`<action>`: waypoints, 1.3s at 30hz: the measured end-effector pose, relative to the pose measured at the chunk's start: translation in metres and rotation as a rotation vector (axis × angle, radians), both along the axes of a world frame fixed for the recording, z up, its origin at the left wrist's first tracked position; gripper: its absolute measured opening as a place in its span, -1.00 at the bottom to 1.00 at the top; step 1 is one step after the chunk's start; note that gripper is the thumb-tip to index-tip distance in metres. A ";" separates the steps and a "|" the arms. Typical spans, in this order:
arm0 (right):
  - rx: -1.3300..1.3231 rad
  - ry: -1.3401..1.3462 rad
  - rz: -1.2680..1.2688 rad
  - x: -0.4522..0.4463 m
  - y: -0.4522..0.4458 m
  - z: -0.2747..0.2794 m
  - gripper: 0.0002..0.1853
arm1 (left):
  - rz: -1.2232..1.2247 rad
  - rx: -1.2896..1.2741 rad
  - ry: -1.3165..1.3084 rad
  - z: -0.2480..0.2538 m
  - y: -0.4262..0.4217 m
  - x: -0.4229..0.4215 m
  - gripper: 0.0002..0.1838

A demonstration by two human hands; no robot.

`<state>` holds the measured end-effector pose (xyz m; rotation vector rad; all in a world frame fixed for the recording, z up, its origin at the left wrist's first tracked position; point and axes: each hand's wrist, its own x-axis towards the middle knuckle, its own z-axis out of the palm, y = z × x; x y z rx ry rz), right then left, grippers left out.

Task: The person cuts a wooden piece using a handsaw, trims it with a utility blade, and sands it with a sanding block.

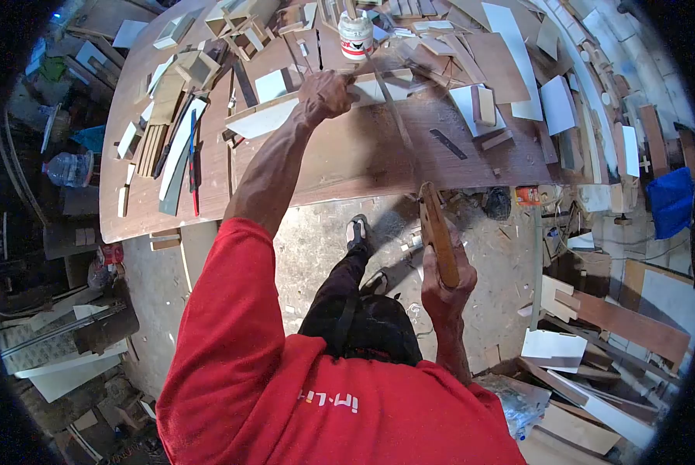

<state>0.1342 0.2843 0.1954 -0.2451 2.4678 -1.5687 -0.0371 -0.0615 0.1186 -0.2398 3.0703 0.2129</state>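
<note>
My right hand (450,271) is wrapped round the wooden handle of a handsaw (438,236), in front of the table's near edge. The saw's narrow blade (396,116) runs up and away over the table, crossing a long white-faced board (264,118) near its right part. My left hand (328,94) is closed on that board, left of the blade, with its fingers partly hidden. Whether the teeth are in the wood, I cannot tell. A white tub (355,37) with a red and black label stands behind the board.
The brown table (340,163) carries many wood offcuts. A red and blue pen-like tool (193,163) lies at left, and a dark flat strip (447,144) at right. Scrap boards (626,318) are piled on the right floor, with more at left. A plastic bottle (68,169) lies far left.
</note>
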 end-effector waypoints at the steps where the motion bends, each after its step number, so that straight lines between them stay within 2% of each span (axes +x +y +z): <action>1: -0.033 -0.025 -0.021 -0.001 -0.002 0.001 -0.55 | -0.004 0.003 -0.003 -0.004 -0.002 -0.001 -0.56; 3: -0.039 -0.025 -0.032 -0.004 -0.006 0.004 -0.56 | -0.049 0.012 0.099 -0.009 -0.006 -0.002 -0.54; 7: -0.049 0.072 0.004 -0.006 0.001 -0.005 -0.56 | -0.045 0.013 0.019 -0.006 -0.007 -0.006 -0.54; 10: -0.004 0.029 -0.010 -0.010 -0.001 -0.001 -0.56 | -0.068 0.054 0.051 -0.002 -0.009 -0.007 -0.54; 17: -0.030 0.047 0.031 -0.021 -0.004 -0.005 -0.55 | -0.050 0.113 -0.005 0.011 -0.012 -0.012 -0.36; 19: -0.021 0.022 0.032 -0.019 -0.001 -0.005 -0.53 | -0.079 0.144 -0.019 0.012 -0.017 -0.012 -0.40; 20: -0.021 0.020 0.028 -0.018 -0.001 -0.006 -0.53 | -0.145 0.228 0.056 0.000 -0.025 -0.014 -0.53; 21: -0.018 0.024 0.028 -0.017 0.001 -0.008 -0.53 | -0.148 0.230 0.053 0.002 -0.024 -0.013 -0.53; 23: -0.015 0.023 0.030 -0.013 0.002 -0.012 -0.52 | -0.203 0.323 -0.032 0.005 -0.025 -0.010 -0.65; 24: -0.022 0.004 0.030 -0.012 0.003 -0.013 -0.52 | -0.184 0.358 0.009 0.005 -0.022 -0.006 -0.70; 25: -0.029 -0.014 0.031 -0.012 0.002 -0.015 -0.53 | -0.181 0.359 0.009 0.006 -0.021 -0.002 -0.70; 27: -0.022 -0.025 0.031 -0.011 0.002 -0.018 -0.54 | -0.271 0.433 0.169 0.012 -0.015 0.009 -0.69; 28: -0.014 -0.037 0.029 -0.010 0.002 -0.021 -0.54 | -0.250 0.478 0.141 -0.002 -0.021 0.004 -0.57; 29: -0.009 -0.042 0.033 -0.009 0.001 -0.025 -0.54 | -0.244 0.483 0.138 -0.007 -0.022 0.002 -0.57; 31: -0.054 -0.018 0.011 -0.010 -0.001 -0.034 -0.56 | -0.170 0.328 0.059 -0.002 -0.019 0.000 -0.42; 32: -0.053 -0.019 0.014 -0.012 -0.003 -0.038 -0.56 | -0.240 0.385 0.101 -0.001 -0.022 0.002 -0.30; 36: -0.004 0.102 0.052 -0.025 -0.014 -0.056 -0.54 | -0.121 0.363 -0.002 -0.020 -0.023 0.004 -0.23; 38: 0.013 0.169 0.070 -0.025 -0.016 -0.068 -0.51 | -0.164 0.183 0.272 -0.051 -0.027 0.006 -0.10; 39: 0.026 0.184 0.065 -0.025 -0.017 -0.073 -0.52 | -0.162 0.183 0.272 -0.060 -0.027 0.007 -0.10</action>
